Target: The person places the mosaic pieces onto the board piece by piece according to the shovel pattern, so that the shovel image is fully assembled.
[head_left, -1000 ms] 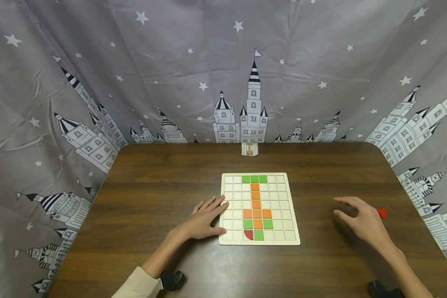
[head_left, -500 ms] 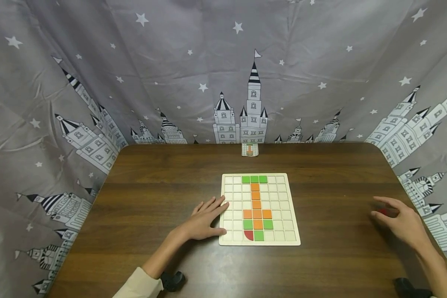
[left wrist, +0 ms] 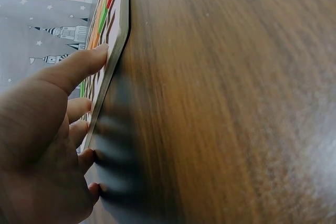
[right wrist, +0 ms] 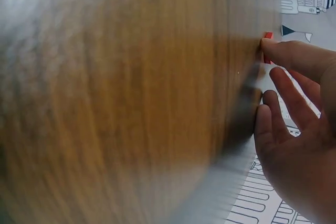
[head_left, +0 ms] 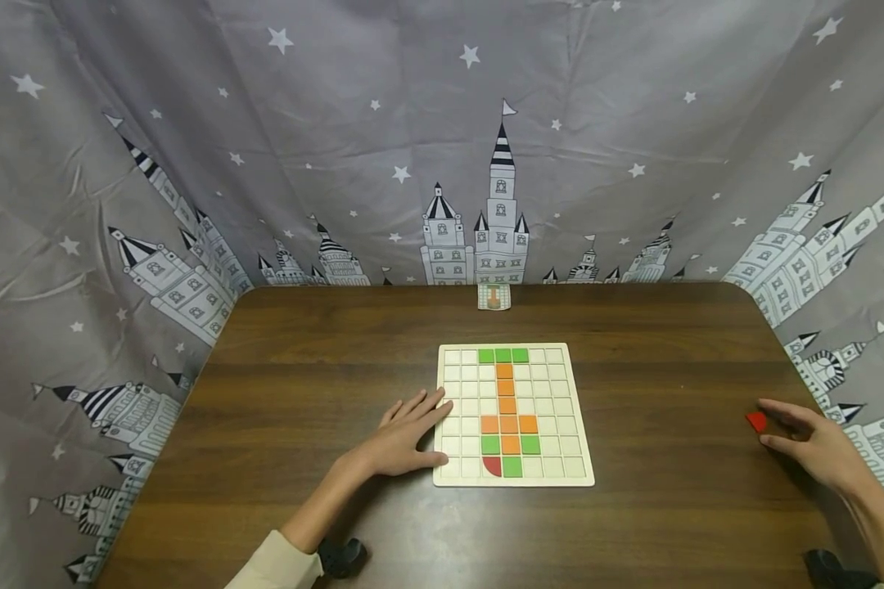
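Observation:
A cream grid board [head_left: 560, 442] lies on the table with orange squares [head_left: 507, 405], green squares [head_left: 511, 467] and one red quarter-round tile [head_left: 492, 466] in its cells. My left hand [head_left: 405, 438] rests along the board's left edge, fingers spread, thumb near the front corner. The left wrist view shows its thumb [left wrist: 86, 64] on the board's rim. Far to the right lies a loose red tile [head_left: 756, 421]. My right hand [head_left: 818, 446] is at that tile, thumb and forefinger apart on either side of its right part. In the right wrist view the thumb partly hides the red tile [right wrist: 268, 56].
A small card [head_left: 493, 296] printed with a grid pattern stands at the table's back edge. Behind the wooden table [head_left: 324, 352] hangs a grey curtain [head_left: 324, 123] with castles and stars. The table's right edge runs close by my right hand.
My right hand has moved right across the table to the loose red tile, first passing over it, now beside it. My left hand and the board have stayed still.

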Demonstrator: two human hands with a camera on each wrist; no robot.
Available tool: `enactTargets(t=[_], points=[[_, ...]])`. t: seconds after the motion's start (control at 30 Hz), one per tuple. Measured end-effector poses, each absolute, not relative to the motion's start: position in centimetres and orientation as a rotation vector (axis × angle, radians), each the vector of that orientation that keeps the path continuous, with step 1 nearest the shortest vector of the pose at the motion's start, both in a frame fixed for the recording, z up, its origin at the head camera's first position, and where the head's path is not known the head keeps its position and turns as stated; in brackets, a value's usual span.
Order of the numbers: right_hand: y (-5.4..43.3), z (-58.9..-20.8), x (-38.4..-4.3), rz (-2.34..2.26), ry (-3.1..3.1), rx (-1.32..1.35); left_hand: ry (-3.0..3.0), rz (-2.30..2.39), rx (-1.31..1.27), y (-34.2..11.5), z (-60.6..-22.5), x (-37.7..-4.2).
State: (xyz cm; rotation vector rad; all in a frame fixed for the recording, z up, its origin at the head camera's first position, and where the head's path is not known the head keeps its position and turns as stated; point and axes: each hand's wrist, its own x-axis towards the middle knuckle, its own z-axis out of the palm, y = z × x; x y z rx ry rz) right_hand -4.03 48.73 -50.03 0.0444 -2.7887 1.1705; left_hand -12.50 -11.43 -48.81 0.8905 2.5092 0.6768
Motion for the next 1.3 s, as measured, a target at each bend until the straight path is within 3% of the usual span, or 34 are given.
enactTargets(t=[0.77, 1.3], points=[[47.0, -49.7, -4.4, 0.850, -2.870, 0.058, 2.502, 0.672, 0.899, -11.3, -49.0, -12.4], [36.9, -47.5, -5.6, 0.915, -2.825, 0.183, 2.505, 0.684, 0.902, -11.5, -49.0, -12.5]])
